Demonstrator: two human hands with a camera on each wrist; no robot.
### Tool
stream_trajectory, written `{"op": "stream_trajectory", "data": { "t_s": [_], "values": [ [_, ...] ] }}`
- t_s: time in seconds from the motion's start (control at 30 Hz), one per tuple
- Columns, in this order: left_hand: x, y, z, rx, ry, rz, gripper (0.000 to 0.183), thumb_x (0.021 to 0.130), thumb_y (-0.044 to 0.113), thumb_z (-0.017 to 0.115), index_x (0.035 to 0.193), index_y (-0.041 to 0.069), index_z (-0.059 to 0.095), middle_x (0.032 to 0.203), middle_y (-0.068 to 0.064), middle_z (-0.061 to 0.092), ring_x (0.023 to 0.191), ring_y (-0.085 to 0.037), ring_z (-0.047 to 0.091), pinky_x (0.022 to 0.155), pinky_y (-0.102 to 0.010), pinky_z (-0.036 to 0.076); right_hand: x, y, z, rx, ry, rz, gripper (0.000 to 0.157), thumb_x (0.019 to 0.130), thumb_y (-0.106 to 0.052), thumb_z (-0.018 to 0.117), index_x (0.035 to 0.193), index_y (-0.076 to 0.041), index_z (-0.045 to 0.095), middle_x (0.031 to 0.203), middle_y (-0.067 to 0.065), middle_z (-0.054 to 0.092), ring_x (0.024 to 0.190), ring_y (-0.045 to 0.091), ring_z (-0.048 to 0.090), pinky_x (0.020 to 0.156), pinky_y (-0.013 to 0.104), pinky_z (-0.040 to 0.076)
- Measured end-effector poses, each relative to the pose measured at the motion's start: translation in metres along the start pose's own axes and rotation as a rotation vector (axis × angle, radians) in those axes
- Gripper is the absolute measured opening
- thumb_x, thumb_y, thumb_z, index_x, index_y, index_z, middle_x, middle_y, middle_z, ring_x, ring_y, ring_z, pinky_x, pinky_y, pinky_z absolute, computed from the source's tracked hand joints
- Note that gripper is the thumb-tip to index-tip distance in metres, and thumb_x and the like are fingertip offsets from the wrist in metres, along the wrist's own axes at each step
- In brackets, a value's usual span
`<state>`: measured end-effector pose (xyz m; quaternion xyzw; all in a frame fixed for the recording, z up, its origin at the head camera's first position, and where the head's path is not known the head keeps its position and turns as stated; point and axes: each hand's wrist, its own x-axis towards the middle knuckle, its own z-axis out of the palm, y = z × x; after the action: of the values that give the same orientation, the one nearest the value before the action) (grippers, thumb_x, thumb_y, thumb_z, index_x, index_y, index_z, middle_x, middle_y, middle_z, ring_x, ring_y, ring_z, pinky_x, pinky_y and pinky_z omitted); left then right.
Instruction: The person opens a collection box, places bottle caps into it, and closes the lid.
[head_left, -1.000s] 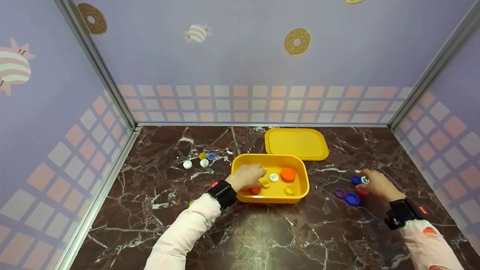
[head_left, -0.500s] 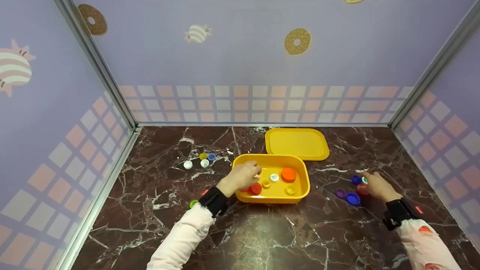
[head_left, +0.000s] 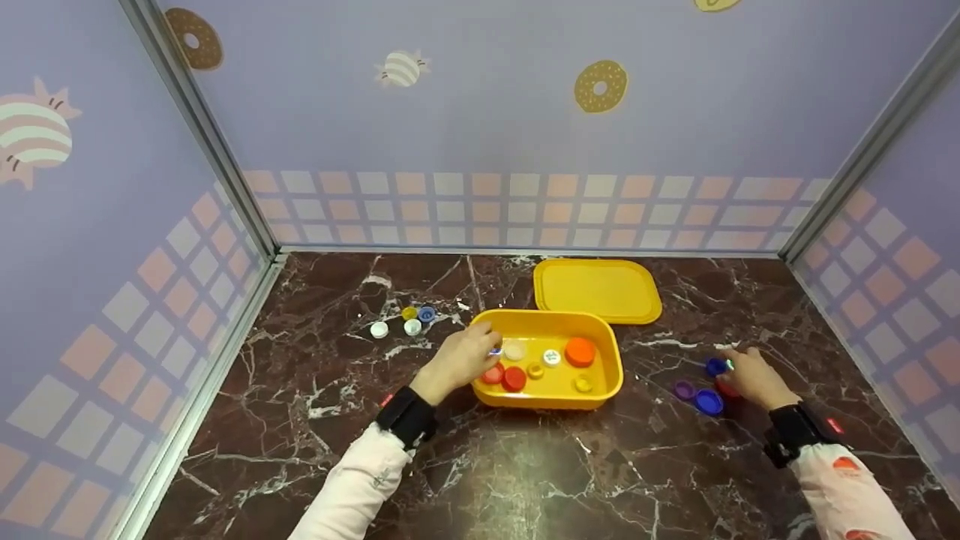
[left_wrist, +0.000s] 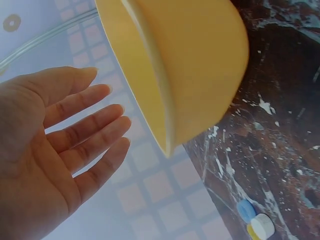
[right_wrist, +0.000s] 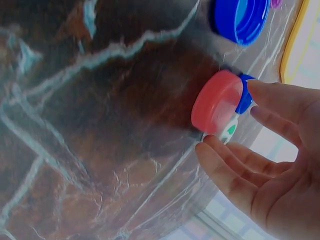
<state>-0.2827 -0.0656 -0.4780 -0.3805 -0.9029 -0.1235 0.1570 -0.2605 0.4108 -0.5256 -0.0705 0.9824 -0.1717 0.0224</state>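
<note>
My left hand (head_left: 459,364) is over the left rim of a yellow plastic box (head_left: 547,403). In the left wrist view its fingers are loosely spread and hold nothing. Inside the box lie several bottle caps, among them an orange cap (head_left: 580,352), a red cap (head_left: 514,379) and a white cap (head_left: 551,358). On the right, my right hand (head_left: 756,381) is low over the table. Its thumb and fingers are parted around a white cap with green (right_wrist: 230,129), beside a red cap (right_wrist: 216,102) and a blue cap (right_wrist: 245,94).
A larger blue cap (head_left: 709,403) and a purple cap (head_left: 684,390) lie left of my right hand. Behind the box is its yellow lid (head_left: 598,291). Left of the box sit white caps (head_left: 379,330), a yellow cap (head_left: 409,313) and a light blue cap (head_left: 427,314). Patterned walls enclose the marble tabletop.
My left hand has drawn back leftward from inside the box to its left rim, uncovering red caps and a pale one. The right hand has shifted only slightly beside its caps.
</note>
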Motion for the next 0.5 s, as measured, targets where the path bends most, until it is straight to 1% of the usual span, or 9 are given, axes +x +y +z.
{"op": "stream_trajectory", "data": {
  "t_s": [0.13, 0.27, 0.4, 0.5],
  "values": [
    [-0.006, -0.003, 0.0, -0.006, -0.011, -0.031, 0.013, 0.078, 0.015, 0.067, 0.08, 0.006, 0.057, 0.08, -0.005, 0.047, 0.071, -0.024, 0.052, 0.058, -0.035, 0.045, -0.002, -0.003, 0.007, 0.021, 0.025, 0.016, 0.042, 0.078, -0.008, 0.064, 0.111, 0.012, 0.047, 0.088, 0.028, 0.037, 0.065, 0.036, 0.049, 0.06, 0.051, 0.042],
    [-0.01, -0.005, 0.001, -0.028, -0.016, -0.062, 0.016, 0.079, 0.019, 0.067, 0.08, 0.007, 0.058, 0.08, -0.004, 0.048, 0.072, -0.024, 0.053, 0.058, -0.036, 0.044, -0.003, -0.005, 0.011, 0.048, 0.044, 0.045, 0.048, 0.077, -0.009, 0.068, 0.11, 0.011, 0.04, 0.09, 0.029, 0.033, 0.067, 0.041, 0.051, 0.061, 0.054, 0.042],
    [-0.013, -0.006, 0.002, -0.046, 0.005, -0.068, 0.016, 0.078, 0.018, 0.068, 0.08, 0.006, 0.058, 0.079, -0.004, 0.048, 0.072, -0.024, 0.052, 0.058, -0.036, 0.044, -0.004, -0.005, 0.013, 0.057, 0.064, 0.061, 0.054, 0.074, -0.01, 0.07, 0.108, 0.011, 0.034, 0.092, 0.032, 0.03, 0.069, 0.047, 0.051, 0.061, 0.055, 0.042],
    [-0.016, -0.007, 0.003, -0.047, 0.017, -0.059, 0.014, 0.077, 0.014, 0.068, 0.079, 0.005, 0.057, 0.079, -0.005, 0.048, 0.072, -0.024, 0.052, 0.058, -0.036, 0.044, -0.006, -0.005, 0.014, 0.05, 0.081, 0.051, 0.05, 0.073, -0.008, 0.07, 0.102, 0.011, 0.035, 0.089, 0.031, 0.032, 0.067, 0.045, 0.05, 0.06, 0.054, 0.041]
  ]
}}
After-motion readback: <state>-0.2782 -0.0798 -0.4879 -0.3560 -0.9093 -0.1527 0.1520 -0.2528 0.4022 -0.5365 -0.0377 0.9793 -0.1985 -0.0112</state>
